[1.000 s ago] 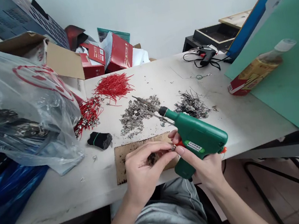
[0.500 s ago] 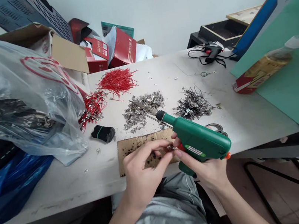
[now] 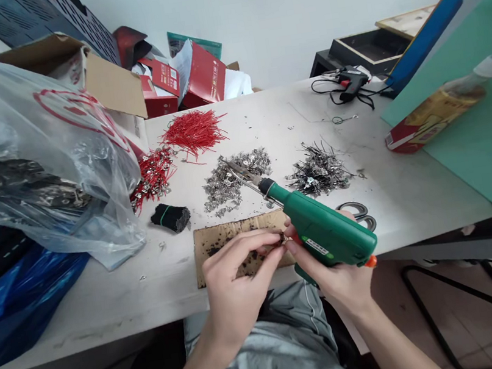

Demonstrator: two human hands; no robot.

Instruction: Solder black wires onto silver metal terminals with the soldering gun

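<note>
My right hand point(image 3: 337, 272) is wrapped round the handle of a green soldering gun point(image 3: 325, 222), whose tip points up and left over a pile of small metal terminals point(image 3: 227, 181). With thumb and forefinger pinched, my left hand point(image 3: 236, 272) holds a small metal terminal point(image 3: 283, 238). The right thumb and fingertips meet that piece too, and the fingers partly cover it. Below both hands lies a piece of cardboard point(image 3: 204, 246) with dark burn spots. Right of the metal pile is a heap of terminals with black wires point(image 3: 318, 170).
Red wires point(image 3: 194, 132) lie behind, near red-wired terminals point(image 3: 152, 177). A banded black wire bundle point(image 3: 171, 218) sits left of the cardboard, scissors point(image 3: 359, 214) right. Plastic bags point(image 3: 108, 223) crowd the left; a bottle point(image 3: 446, 102) and a glue gun point(image 3: 350, 79) are right.
The soldering gun has tilted slightly, its tip shifting a little to the right and up. More of the scissors shows. Both hands keep the small piece pinched between them.
</note>
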